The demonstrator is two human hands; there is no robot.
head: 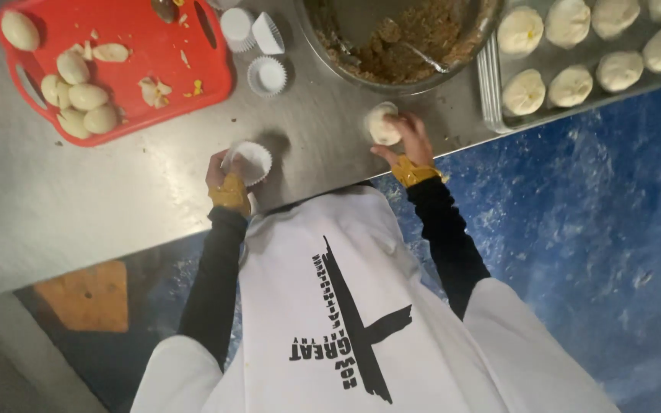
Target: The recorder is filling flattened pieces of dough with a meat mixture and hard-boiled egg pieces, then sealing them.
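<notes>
Steel worktable (101, 191) over a blue speckled floor (590, 229); you stand at its edge in a white apron. Your left hand (223, 172) is closed on the rim of a white paper baking cup (248, 160), which sits open side up just above the table edge. Your right hand (411, 138) has its fingers curled around a pale dough ball (382, 124), held on or just over the steel; contact with the table cannot be told. The two hands are well apart.

Far side, left: red cutting board (139, 53) bearing peeled eggs (78, 95) and shell scraps. Three more empty paper cups (258, 46) lie beside it. Centre: metal bowl (415, 84) of brown crumbly filling. Right: metal tray (491, 84) holding rows of finished dough balls (571, 84).
</notes>
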